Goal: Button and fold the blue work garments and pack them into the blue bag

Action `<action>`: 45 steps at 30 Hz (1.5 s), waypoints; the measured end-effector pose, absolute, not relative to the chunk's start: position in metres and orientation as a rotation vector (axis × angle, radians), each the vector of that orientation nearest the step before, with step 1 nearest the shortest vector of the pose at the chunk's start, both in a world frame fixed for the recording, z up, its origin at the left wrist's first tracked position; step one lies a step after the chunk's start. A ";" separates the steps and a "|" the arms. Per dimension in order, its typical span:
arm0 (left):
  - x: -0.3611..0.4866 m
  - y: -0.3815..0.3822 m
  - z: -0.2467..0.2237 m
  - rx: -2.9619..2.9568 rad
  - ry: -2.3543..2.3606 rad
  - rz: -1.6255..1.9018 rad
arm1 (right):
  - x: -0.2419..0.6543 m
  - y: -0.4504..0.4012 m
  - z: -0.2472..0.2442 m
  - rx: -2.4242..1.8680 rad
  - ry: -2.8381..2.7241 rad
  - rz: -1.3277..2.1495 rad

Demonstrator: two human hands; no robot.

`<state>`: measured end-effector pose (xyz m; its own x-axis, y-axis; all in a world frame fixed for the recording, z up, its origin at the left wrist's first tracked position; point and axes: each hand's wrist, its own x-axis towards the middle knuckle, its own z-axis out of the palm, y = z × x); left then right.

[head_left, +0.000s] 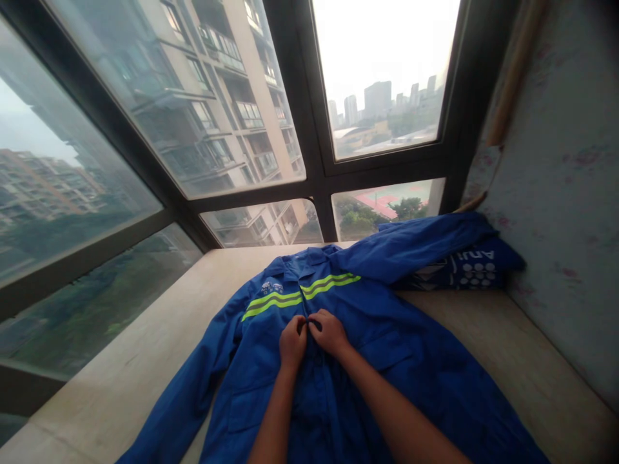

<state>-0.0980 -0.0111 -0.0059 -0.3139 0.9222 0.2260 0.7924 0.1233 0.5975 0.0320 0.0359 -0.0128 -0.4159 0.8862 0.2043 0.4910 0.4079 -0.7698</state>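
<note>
A blue work jacket (382, 322) lies spread face up, its collar toward the window and a yellow-green reflective stripe (329, 283) across the chest. My left hand (293, 341) and my right hand (329, 332) meet at the front opening, just below the stripe. Thumbs and fingers of both pinch the jacket's front edges. Whether a button sits between the fingertips is too small to make out. One sleeve (178, 386) stretches toward the lower left. The other sleeve (420, 248) reaches over to the upper right.
Under the right-hand sleeve sits a folded dark blue bag with white print (476, 267). The jacket rests on a pale stone window ledge (120, 348). Dark window frames (319, 174) enclose the far and left sides. A patterned wall (556, 212) bounds the right.
</note>
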 end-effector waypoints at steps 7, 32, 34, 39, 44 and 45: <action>-0.103 -0.009 -0.012 1.671 2.148 1.035 | 0.032 0.037 -0.013 -1.184 -2.094 0.872; -0.117 0.001 -0.020 1.508 1.983 1.209 | 0.031 0.032 -0.016 -1.238 -2.097 0.792; -0.117 0.002 -0.020 1.510 1.975 1.213 | 0.031 0.032 -0.017 -1.240 -2.093 0.795; -0.118 0.001 -0.021 1.514 1.932 1.227 | 0.030 0.033 -0.019 -1.249 -2.093 0.799; -0.118 -0.001 -0.020 1.532 1.892 1.232 | 0.029 0.035 -0.019 -1.283 -2.118 0.790; -0.118 -0.001 -0.020 1.538 1.891 1.229 | 0.028 0.036 -0.019 -1.295 -2.125 0.789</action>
<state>-0.1180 -0.0010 -0.0197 -0.3076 0.9284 0.2087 0.5678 0.0031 0.8231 0.0281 0.0355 -0.0187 -0.4044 0.9048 0.1333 0.5988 0.3721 -0.7092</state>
